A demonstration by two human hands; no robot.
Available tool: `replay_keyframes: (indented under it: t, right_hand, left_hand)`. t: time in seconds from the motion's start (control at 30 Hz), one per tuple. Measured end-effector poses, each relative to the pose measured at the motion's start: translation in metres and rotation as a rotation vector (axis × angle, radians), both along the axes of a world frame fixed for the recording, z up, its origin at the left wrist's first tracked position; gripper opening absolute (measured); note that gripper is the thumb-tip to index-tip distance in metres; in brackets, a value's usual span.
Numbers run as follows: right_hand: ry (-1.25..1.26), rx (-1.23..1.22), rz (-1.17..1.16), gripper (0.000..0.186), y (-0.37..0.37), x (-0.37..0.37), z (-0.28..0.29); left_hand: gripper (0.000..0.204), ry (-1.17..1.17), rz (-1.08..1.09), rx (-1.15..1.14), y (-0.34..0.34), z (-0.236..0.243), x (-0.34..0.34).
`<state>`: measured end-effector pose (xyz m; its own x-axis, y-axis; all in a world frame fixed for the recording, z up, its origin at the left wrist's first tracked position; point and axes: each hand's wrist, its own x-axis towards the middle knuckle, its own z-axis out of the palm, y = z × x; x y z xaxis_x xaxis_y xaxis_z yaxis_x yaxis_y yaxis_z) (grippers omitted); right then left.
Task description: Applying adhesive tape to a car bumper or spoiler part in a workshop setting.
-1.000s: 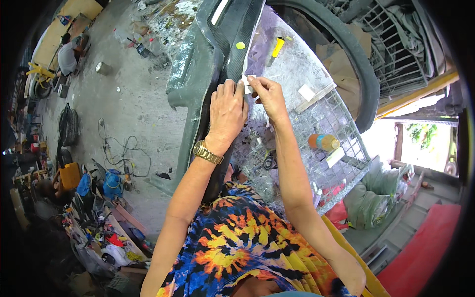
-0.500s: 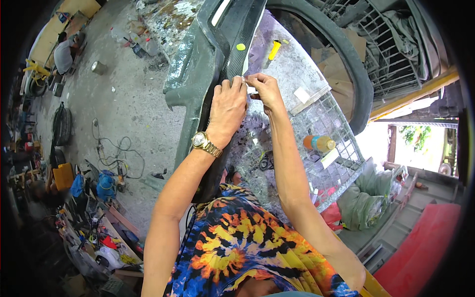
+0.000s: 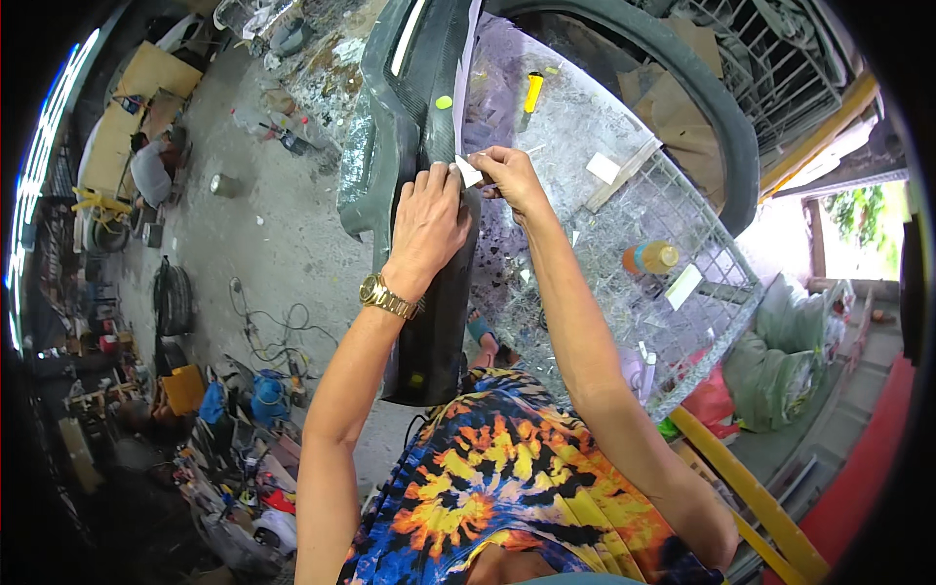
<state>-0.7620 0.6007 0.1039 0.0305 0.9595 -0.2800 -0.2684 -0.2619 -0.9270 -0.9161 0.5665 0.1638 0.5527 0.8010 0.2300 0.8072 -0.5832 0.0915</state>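
A long black car-body panel (image 3: 429, 322) with a woven carbon-fibre look runs away from my body. My left hand (image 3: 427, 219), with a gold watch at the wrist, lies over it, fingers together and bent at its right edge. Beside those fingertips, my right hand (image 3: 512, 183) is closed in a pinch on a small white strip (image 3: 468, 173), paper or tape, which touches the panel's edge. A yellow-green round spot (image 3: 444, 102) marks the panel farther up. What the left fingertips press on is hidden.
To the right stands a worktable (image 3: 585, 117) with a wire-grid part. On it are a yellow-handled cutter (image 3: 532, 93), a bottle of amber liquid (image 3: 655, 257) and white pieces (image 3: 604, 168). A black arch-shaped part (image 3: 736, 166) lies beyond. Cables (image 3: 268, 327) trail on the floor; a person (image 3: 151, 171) crouches far left.
The white strip now shows more plainly between my hands. Both hands and the panel sit slightly farther left in view, and the table's things have shifted as the view turned.
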Motion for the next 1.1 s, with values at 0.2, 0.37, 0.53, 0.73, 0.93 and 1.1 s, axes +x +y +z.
replay_keyframes:
  t: [0.2, 0.37, 0.53, 0.73, 0.93, 1.1]
  right_hand:
    - [0.034, 0.039, -0.011, 0.017, 0.003, -0.002, -0.013]
    - [0.081, 0.006, -0.040, 0.016, 0.001, -0.005, -0.010]
    - [0.092, 0.018, -0.053, 0.017, 0.004, -0.007, -0.017]
    - [0.111, 0.018, -0.033, 0.017, 0.003, -0.007, -0.018]
    - [0.143, 0.014, -0.037, 0.020, 0.001, -0.004, -0.017]
    - [0.176, 0.017, -0.028, 0.021, -0.001, -0.004, -0.017]
  left_hand:
    - [0.060, 0.036, -0.022, -0.004, 0.010, 0.006, -0.001]
    - [0.056, 0.110, -0.082, 0.023, 0.016, 0.009, -0.001]
    - [0.044, 0.306, -0.182, 0.059, 0.025, 0.019, 0.003]
    - [0.034, 0.408, -0.264, 0.072, 0.030, 0.022, 0.004]
    - [0.043, 0.295, -0.208, 0.068, 0.018, 0.014, -0.002]
    - [0.061, 0.169, -0.151, 0.070, 0.010, 0.010, -0.005]
